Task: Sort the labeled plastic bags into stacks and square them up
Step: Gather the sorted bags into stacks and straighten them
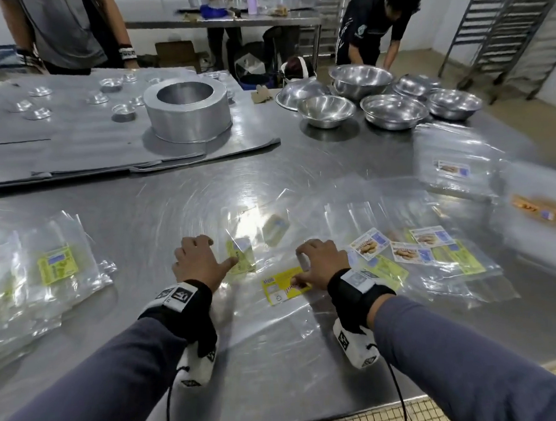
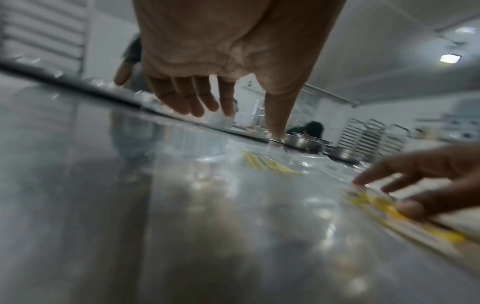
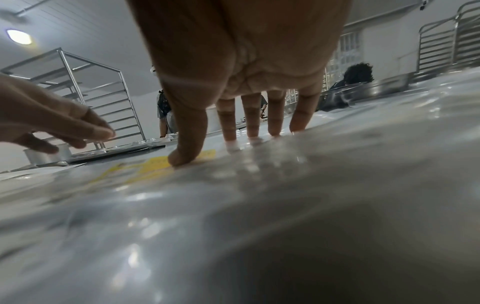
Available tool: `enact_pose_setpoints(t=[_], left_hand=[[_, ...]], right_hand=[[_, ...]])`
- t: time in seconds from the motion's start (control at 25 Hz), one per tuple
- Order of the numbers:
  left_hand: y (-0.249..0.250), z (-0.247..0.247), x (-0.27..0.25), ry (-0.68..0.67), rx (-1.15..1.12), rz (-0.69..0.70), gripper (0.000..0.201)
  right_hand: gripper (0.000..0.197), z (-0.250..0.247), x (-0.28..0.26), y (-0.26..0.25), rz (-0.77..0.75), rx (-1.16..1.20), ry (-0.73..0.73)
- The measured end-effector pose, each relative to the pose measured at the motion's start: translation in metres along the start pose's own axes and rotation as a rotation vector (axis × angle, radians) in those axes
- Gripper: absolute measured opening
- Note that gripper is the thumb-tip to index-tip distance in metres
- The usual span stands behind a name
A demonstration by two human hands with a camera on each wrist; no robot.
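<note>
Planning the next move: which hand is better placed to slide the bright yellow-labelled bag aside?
Probably the right hand: its thumb and fingertips already press on the yellow-labelled bag. The left hand touches a different bag.

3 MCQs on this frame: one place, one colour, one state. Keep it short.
1. Where is the stack of lime-labelled bags?
A. by the left hand
B. far left of the table
C. inside a bowl

2. What colour is the label under the right hand?
A. yellow
B. red
C. blue

3. How is the left hand set?
A. fist around a bag
B. lifted, holding a bowl
C. thumb tip touching a bag, fingers clear

Key: 1 B, the head view shows it at the table's left edge. 2 A, yellow shows under the thumb. 3 C, the left wrist view shows only the thumb down.
</note>
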State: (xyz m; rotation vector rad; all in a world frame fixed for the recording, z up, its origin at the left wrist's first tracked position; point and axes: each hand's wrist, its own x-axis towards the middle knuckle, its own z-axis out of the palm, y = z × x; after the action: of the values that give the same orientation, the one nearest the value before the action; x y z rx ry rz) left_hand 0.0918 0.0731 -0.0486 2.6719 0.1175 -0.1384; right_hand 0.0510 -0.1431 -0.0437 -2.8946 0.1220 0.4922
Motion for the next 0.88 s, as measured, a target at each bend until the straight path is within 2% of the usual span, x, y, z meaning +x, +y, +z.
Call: enact_pose_setpoints(t=[0.04, 0.08, 0.16, 0.24, 0.28, 0.36, 0.44, 0.56, 0.64, 0.76, 0.88], left_hand=[[0.000, -0.001, -0.004, -0.020, 0.014, 0.096, 0.056], [0.001, -0.002, -0.008, -0.111, 0.042, 0.181, 0.055], [0.002, 0.003, -0.016, -0.320, 0.270, 0.290, 0.059], [0.003, 0.005, -0.016, -0.381, 0.441, 0.338, 0.055], [0.004, 0.003, -0.014, -0.389, 0.413, 0.346, 0.046], [0.006, -0.005, -0.006, -0.403, 0.219, 0.341, 0.027], [0.004, -0.013, 0.004, -0.400, 0.020, 0.293, 0.023], [0.004, -0.016, 0.008, -0.494, -0.323, 0.169, 0.021], [0.010, -0.016, 0.008, -0.494, -0.567, 0.103, 0.019], [0.025, -0.020, 0.007, -0.460, -0.896, 0.047, 0.020], [0.041, -0.017, 0.006, -0.468, -1.022, 0.057, 0.025]], right_hand=[[0.067, 0.001, 0.001, -0.002, 0.011, -0.009, 0.006], [0.068, 0.002, 0.003, -0.003, 0.019, -0.005, 0.008], [0.068, 0.003, 0.006, -0.005, 0.035, 0.051, -0.005], [0.067, 0.001, 0.009, -0.003, 0.025, 0.111, -0.013], [0.067, 0.000, 0.009, -0.001, 0.021, 0.118, -0.001], [0.068, -0.004, 0.008, 0.007, 0.045, 0.139, 0.083], [0.075, -0.007, 0.007, 0.017, 0.113, 0.218, 0.207], [0.088, -0.011, -0.001, 0.037, 0.255, 0.334, 0.339], [0.085, -0.012, -0.008, 0.054, 0.386, 0.295, 0.305], [0.075, -0.008, -0.016, 0.078, 0.546, 0.250, 0.163], [0.068, -0.002, -0.020, 0.083, 0.533, 0.249, 0.078]])
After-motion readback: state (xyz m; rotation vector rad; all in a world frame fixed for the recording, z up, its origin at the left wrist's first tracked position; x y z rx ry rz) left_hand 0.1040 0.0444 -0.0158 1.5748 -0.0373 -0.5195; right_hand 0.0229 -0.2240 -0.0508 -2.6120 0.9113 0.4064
